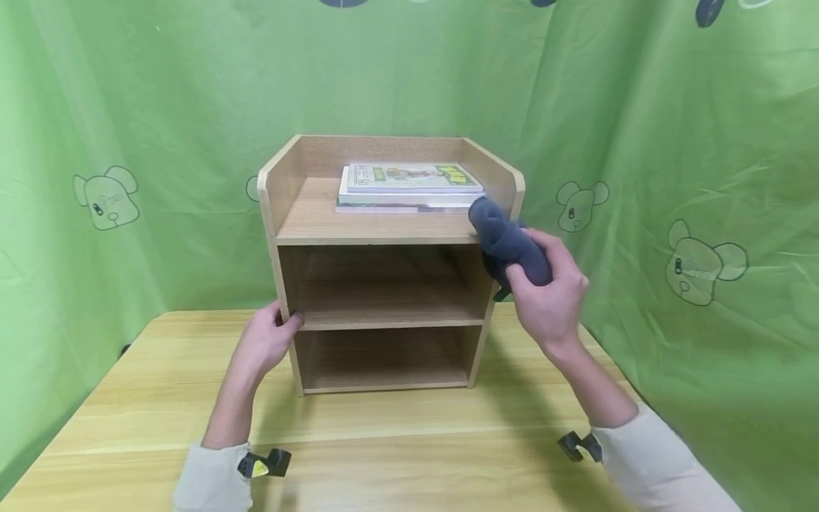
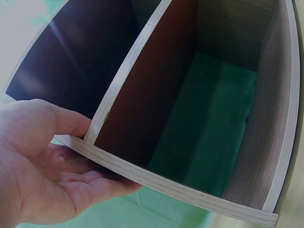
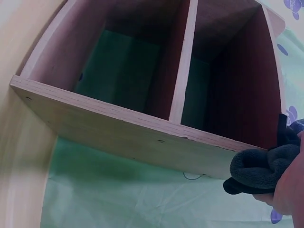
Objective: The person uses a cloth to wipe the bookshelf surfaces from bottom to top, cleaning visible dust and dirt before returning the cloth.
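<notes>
A small wooden shelf unit (image 1: 392,325) stands on the table, with two open compartments under a walled top. My left hand (image 1: 267,340) grips the edge of its left side panel. In the left wrist view the thumb lies inside by the middle board and the fingers pass behind the panel (image 2: 180,190). My right hand (image 1: 552,295) holds a bunched dark blue-grey cloth (image 1: 512,245) at the upper right front corner. A dark strap-like piece (image 3: 282,130) sticks out of the cloth in the right wrist view. Whether the cloth touches the wood I cannot tell.
Several stacked books (image 1: 409,186) lie flat on the top board, just behind the cloth. The light wooden table (image 1: 384,455) spreads around the unit. Green curtains (image 1: 409,71) with mouse-head drawings close off the back and both sides.
</notes>
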Available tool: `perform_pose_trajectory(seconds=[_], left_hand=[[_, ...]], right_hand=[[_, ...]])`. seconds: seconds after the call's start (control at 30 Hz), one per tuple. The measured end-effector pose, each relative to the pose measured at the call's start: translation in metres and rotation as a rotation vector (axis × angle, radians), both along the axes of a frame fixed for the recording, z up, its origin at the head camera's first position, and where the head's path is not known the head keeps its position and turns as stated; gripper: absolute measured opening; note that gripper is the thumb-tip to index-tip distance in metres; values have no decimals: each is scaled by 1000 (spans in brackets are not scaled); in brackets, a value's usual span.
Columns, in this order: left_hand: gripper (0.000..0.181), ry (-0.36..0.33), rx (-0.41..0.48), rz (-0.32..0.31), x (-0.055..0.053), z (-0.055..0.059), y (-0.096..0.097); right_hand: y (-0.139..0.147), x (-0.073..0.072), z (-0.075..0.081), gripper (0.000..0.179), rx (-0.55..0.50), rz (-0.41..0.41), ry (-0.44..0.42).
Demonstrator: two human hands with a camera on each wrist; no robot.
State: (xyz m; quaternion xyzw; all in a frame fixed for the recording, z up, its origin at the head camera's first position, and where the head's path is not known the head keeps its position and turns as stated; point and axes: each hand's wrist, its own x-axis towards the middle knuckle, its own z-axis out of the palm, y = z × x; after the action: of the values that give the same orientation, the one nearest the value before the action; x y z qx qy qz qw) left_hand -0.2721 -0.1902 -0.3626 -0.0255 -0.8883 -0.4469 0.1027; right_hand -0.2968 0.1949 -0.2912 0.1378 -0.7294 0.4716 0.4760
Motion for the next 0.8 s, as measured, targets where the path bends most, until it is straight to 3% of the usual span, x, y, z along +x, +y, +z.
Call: perform_pose_trajectory(seconds=[0.2, 0.47, 0.8], left_hand=[[34, -3, -4, -4, 1, 1, 0], [34, -21, 2, -12, 0, 1, -1], [31, -25, 9, -14, 0, 0, -1]], right_hand=[[0, 1, -13, 45, 22, 14, -1], [6, 2, -49, 38, 188, -8, 3], [16, 5, -71, 30, 323, -12, -103]])
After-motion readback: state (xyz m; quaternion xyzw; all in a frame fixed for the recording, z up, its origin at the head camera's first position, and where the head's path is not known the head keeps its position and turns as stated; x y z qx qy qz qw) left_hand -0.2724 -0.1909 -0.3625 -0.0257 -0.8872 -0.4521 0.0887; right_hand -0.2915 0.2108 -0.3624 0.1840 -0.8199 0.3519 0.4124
